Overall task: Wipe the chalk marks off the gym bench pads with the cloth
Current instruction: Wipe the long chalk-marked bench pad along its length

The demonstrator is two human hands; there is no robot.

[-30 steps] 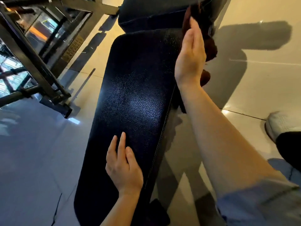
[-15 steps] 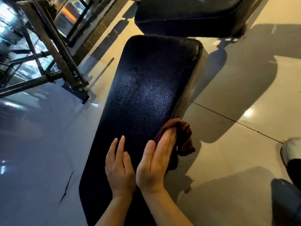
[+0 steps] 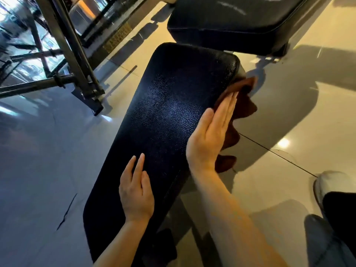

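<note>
- Cloth, the rust-brown crumpled rag [image 3: 243,105], is under my right hand [image 3: 210,135], pressed against the right side edge of the long black grained-vinyl bench pad [image 3: 163,112]; most of it hangs off that edge over the floor.
- My right grip is flat, fingers straight and together, pushing the rag onto the pad rather than clamping round it.
- My left hand [image 3: 137,191] lies on the near part of the pad, fingers straight and relaxed, holding nothing; I judge that it steadies the worktop.
- Step in hand, as I read it: wiping along the right edge of the long pad, working toward its far end.
- I see no clear chalk on the top of this pad, only glare on the grain.
- Faint pale streaks [image 3: 232,6] show on the second black pad [image 3: 227,26] beyond, which looks unwiped.
- Next move calls for keeping my palm on enough of the rag that it does not slide off and drop to the glossy tiled floor [image 3: 289,132], then carrying it to the far pad.
- A black steel rack frame [image 3: 77,74] stands to the left, apart from the bench.
</note>
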